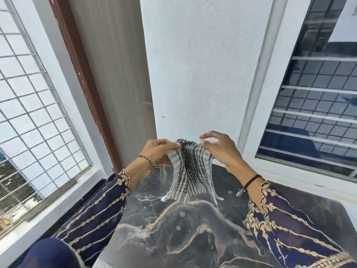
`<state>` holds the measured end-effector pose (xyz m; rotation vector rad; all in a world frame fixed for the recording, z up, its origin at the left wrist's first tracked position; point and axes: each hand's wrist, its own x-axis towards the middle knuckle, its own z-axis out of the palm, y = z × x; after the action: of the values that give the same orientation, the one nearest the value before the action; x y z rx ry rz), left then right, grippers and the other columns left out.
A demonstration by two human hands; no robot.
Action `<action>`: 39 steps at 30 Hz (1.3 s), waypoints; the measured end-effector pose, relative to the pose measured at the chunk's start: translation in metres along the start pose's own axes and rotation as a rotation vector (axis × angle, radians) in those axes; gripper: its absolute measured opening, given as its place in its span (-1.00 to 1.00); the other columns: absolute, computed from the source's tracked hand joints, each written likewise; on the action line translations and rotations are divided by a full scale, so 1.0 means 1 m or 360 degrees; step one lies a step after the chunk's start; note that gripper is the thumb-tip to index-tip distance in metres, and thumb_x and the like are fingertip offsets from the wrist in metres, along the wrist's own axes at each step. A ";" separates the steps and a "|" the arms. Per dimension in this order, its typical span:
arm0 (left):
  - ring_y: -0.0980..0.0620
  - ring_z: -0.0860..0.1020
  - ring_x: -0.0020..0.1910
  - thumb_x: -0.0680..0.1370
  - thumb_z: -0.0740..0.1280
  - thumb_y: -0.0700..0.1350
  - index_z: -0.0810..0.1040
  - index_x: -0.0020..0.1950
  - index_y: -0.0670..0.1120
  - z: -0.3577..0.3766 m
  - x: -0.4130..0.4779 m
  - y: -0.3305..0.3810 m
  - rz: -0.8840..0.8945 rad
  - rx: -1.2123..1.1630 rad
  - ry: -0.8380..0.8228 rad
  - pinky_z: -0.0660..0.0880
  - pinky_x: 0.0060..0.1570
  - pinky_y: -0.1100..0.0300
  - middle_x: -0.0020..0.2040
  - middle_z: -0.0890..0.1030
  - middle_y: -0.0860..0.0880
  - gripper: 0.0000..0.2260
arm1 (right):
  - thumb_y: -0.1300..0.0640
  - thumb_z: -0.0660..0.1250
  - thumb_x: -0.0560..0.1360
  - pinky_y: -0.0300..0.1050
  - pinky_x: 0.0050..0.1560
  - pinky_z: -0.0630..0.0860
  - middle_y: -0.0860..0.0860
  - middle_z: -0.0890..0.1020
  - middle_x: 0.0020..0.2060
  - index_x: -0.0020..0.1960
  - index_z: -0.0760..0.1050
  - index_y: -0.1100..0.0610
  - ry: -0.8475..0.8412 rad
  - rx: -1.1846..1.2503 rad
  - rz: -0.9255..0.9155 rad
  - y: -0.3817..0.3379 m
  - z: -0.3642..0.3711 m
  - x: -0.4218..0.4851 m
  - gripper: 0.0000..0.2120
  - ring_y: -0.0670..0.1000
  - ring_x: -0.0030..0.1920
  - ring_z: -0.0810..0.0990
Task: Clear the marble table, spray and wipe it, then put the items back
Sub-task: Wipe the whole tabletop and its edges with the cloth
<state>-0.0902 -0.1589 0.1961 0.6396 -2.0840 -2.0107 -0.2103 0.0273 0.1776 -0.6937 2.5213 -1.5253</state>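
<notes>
A grey and white checked cloth (190, 171) hangs bunched above the dark marble table (185, 233), its lower edge touching the tabletop. My left hand (156, 151) pinches the cloth's top left corner. At the top right corner my right hand (218, 149) pinches the cloth between thumb and fingers. Both hands are held up over the far part of the table. The marble has pale and pinkish veins and a few wet-looking spots.
A white wall (202, 64) rises directly behind the table. A brown-framed door (108, 74) stands at the left, beside a grilled window (32, 113). Another grilled window (316, 105) is at the right. My embroidered navy sleeves (289, 229) reach over the table's near corners.
</notes>
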 end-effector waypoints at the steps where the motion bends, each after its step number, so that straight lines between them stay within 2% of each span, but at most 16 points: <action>1: 0.01 0.63 -0.42 0.42 0.50 -0.16 0.60 0.01 -0.35 0.007 -0.001 0.001 0.0007 0.0004 -0.0036 0.64 -0.34 0.15 -0.19 0.66 -0.21 -0.71 | -0.09 0.38 0.58 0.00 0.04 0.64 -0.13 0.71 -0.08 0.08 0.68 -0.05 -0.0101 0.0006 -0.0094 -0.008 0.005 -0.004 -0.83 -0.05 -0.04 0.70; 4: -0.12 0.68 -0.23 0.47 0.45 -0.17 0.63 -0.01 -0.31 0.020 -0.001 0.006 0.0029 -0.0049 -0.0068 0.66 -0.18 0.05 -0.12 0.68 -0.24 -0.78 | -0.25 0.37 0.53 -0.21 -0.10 0.52 -0.17 0.69 -0.31 0.08 0.70 0.04 -0.0448 0.0027 -0.0263 -0.029 0.013 -0.013 -0.61 -0.20 -0.24 0.65; 6: -0.14 0.68 -0.15 0.53 0.37 -0.13 0.63 0.04 -0.27 0.017 0.002 0.010 -0.0042 -0.0163 -0.0095 0.65 -0.12 -0.05 -0.09 0.69 -0.22 -0.78 | -0.29 0.52 0.36 -0.25 -0.04 0.54 -0.16 0.73 -0.14 0.13 0.68 -0.04 -0.0509 -0.0117 -0.0314 -0.030 0.015 -0.010 -0.54 -0.19 -0.10 0.67; 8: -0.10 0.68 -0.17 0.58 0.27 -0.10 0.61 0.07 -0.27 0.009 0.005 0.009 -0.0102 -0.0171 -0.0157 0.65 -0.16 -0.07 -0.09 0.70 -0.18 -0.74 | -0.13 0.59 0.37 -0.24 0.00 0.53 -0.13 0.72 0.01 0.20 0.65 -0.01 -0.0507 -0.0291 -0.0397 -0.027 0.014 -0.007 -0.55 -0.15 -0.01 0.65; 12: -0.02 0.64 -0.17 0.53 0.28 -0.16 0.61 0.10 -0.03 -0.015 0.010 -0.007 0.0333 0.0606 0.0023 0.64 -0.06 -0.06 -0.02 0.67 -0.12 -0.81 | 0.12 0.40 0.54 -0.34 -0.04 0.42 -0.06 0.71 -0.01 0.20 0.67 0.01 -0.0537 -0.0240 -0.0455 -0.023 0.012 -0.006 -0.75 -0.05 -0.02 0.63; 14: 0.04 0.58 0.01 0.47 0.31 -0.18 0.52 0.23 0.10 -0.024 0.016 -0.017 0.0483 0.0967 -0.0161 0.57 0.02 0.18 0.13 0.52 -0.06 -0.64 | 0.12 0.37 0.55 -0.15 -0.03 0.43 0.07 0.73 -0.15 0.12 0.69 -0.07 -0.0614 -0.0125 -0.0441 -0.018 0.013 -0.004 -0.79 0.16 -0.08 0.65; 16: 0.06 0.43 0.24 0.41 0.30 -0.08 0.47 0.31 0.08 -0.025 0.019 -0.024 0.0419 0.1148 -0.0414 0.37 0.21 0.21 0.27 0.40 -0.02 -0.55 | 0.10 0.35 0.54 -0.05 -0.05 0.39 0.25 0.66 -0.20 0.04 0.70 -0.11 -0.0695 -0.0059 -0.0443 -0.013 0.012 -0.002 -0.80 0.27 -0.18 0.56; 18: 0.08 0.35 0.31 0.38 0.29 0.02 0.43 0.36 0.00 -0.022 0.019 -0.027 0.0245 0.1173 -0.0614 0.26 0.31 0.15 0.34 0.38 0.03 -0.46 | 0.13 0.34 0.55 -0.05 -0.04 0.36 0.30 0.60 -0.23 0.00 0.71 -0.12 -0.0761 0.0000 -0.0429 -0.010 0.009 -0.003 -0.79 0.11 -0.24 0.48; 22: 0.09 0.53 0.19 0.37 0.41 0.11 0.50 0.32 -0.02 -0.023 0.025 -0.042 -0.0037 0.1007 -0.0841 0.48 0.18 0.17 0.26 0.56 0.03 -0.45 | 0.23 0.34 0.55 -0.01 0.25 0.45 0.09 0.74 -0.10 -0.04 0.73 -0.04 -0.0777 0.0198 -0.0317 -0.001 0.001 -0.005 -0.76 -0.02 -0.04 0.62; 24: 0.06 0.61 0.09 0.30 0.50 0.22 0.56 0.26 -0.07 -0.027 0.027 -0.052 -0.0035 0.0928 -0.0776 0.60 0.06 0.10 0.18 0.62 -0.07 -0.38 | 0.20 0.35 0.53 0.08 0.39 0.37 -0.05 0.75 -0.09 -0.02 0.73 -0.04 -0.0741 0.0225 -0.0263 0.011 -0.003 -0.001 -0.78 -0.04 0.07 0.62; 26: 0.06 0.66 -0.10 0.29 0.50 0.22 0.64 0.05 -0.14 -0.030 0.026 -0.056 0.0106 0.0958 -0.0700 0.63 -0.08 0.13 -0.02 0.69 -0.15 -0.48 | 0.14 0.34 0.50 0.13 0.46 0.30 -0.11 0.74 -0.07 0.00 0.73 -0.04 -0.0705 0.0232 -0.0229 0.027 -0.007 0.003 -0.79 -0.04 0.15 0.60; 30: 0.16 0.59 -0.41 0.34 0.52 0.11 0.70 -0.17 -0.07 -0.034 0.024 -0.038 0.0405 0.1234 -0.0361 0.50 -0.38 0.35 -0.30 0.70 0.01 -0.74 | 0.16 0.32 0.58 0.02 0.25 0.45 0.03 0.70 -0.20 0.04 0.64 -0.10 -0.0665 0.0060 -0.0129 0.054 -0.007 -0.001 -0.80 0.00 -0.05 0.63; 32: 0.10 0.63 -0.37 0.32 0.52 0.14 0.69 -0.20 -0.02 -0.029 0.028 -0.031 0.0564 0.1484 -0.0262 0.59 -0.29 0.23 -0.30 0.70 0.03 -0.76 | 0.15 0.34 0.58 0.09 0.18 0.52 0.04 0.73 -0.16 0.09 0.61 -0.07 -0.0592 -0.0045 -0.0137 0.065 0.000 -0.003 -0.83 0.11 -0.08 0.65; 34: 0.09 0.65 -0.30 0.33 0.52 0.11 0.68 -0.20 -0.05 -0.021 0.030 -0.029 0.0654 0.1612 -0.0222 0.62 -0.15 0.17 -0.27 0.71 0.01 -0.75 | 0.18 0.35 0.57 -0.08 0.09 0.55 0.02 0.74 -0.10 0.07 0.62 0.00 -0.0477 -0.0095 -0.0143 0.069 0.004 -0.004 -0.86 0.14 0.00 0.68; 36: 0.09 0.66 -0.28 0.34 0.52 0.10 0.66 -0.19 -0.07 -0.019 0.032 -0.036 0.0694 0.1684 -0.0167 0.63 -0.14 0.11 -0.26 0.70 0.00 -0.74 | 0.20 0.35 0.57 -0.24 -0.03 0.51 -0.09 0.70 -0.13 0.01 0.63 -0.02 -0.0452 -0.0134 -0.0160 0.071 0.006 -0.008 -0.85 0.04 -0.03 0.70; 39: 0.09 0.65 -0.30 0.35 0.52 0.12 0.62 -0.20 -0.03 -0.025 0.023 -0.057 0.0768 0.1782 -0.0150 0.62 -0.19 0.10 -0.29 0.69 0.04 -0.75 | 0.18 0.36 0.55 -0.12 -0.08 0.57 -0.11 0.72 -0.18 -0.03 0.64 -0.07 -0.0568 -0.0213 -0.0124 0.083 0.010 -0.020 -0.84 0.12 -0.11 0.70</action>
<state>-0.0896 -0.1906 0.1376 0.1004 -2.9314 -0.5220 -0.2159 0.0606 0.0983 -0.9942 2.3605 -1.1368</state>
